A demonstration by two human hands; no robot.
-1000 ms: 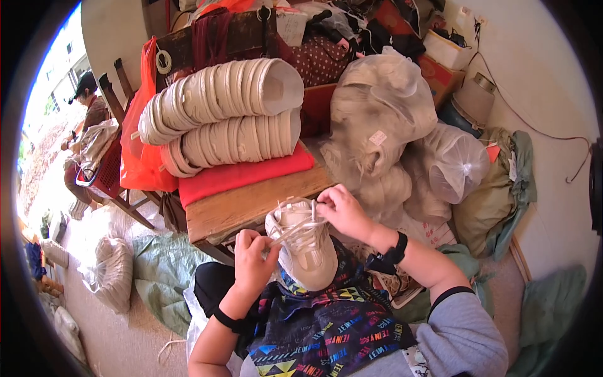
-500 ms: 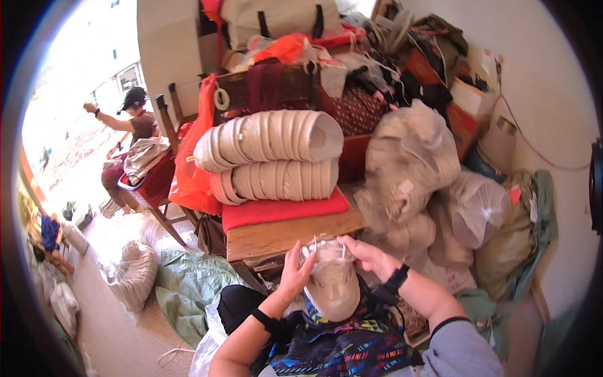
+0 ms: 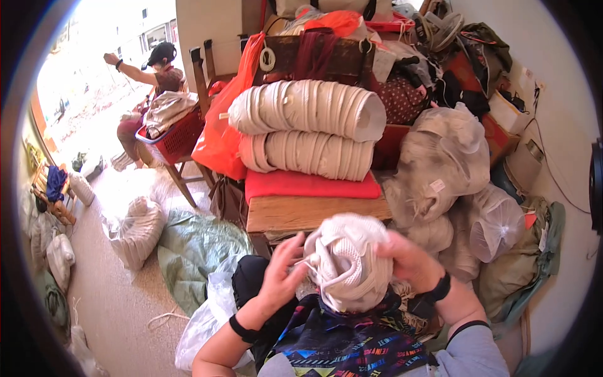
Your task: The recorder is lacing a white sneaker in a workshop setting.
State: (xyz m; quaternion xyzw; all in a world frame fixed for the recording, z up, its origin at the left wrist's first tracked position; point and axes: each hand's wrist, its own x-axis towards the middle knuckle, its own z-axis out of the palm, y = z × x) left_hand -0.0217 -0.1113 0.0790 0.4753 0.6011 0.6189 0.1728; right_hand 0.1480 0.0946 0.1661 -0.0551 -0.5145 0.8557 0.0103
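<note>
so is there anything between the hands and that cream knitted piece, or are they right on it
Nothing visible stands between them. The left hand and right hand both press straight against the cream knitted piece, one on each side, holding it up over the lap. The wooden table with its red cushion sits behind it, apart.

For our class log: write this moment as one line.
left hand: on shoe | right hand: on shoe | shoe: cream, held over lap | stool: ahead
</note>
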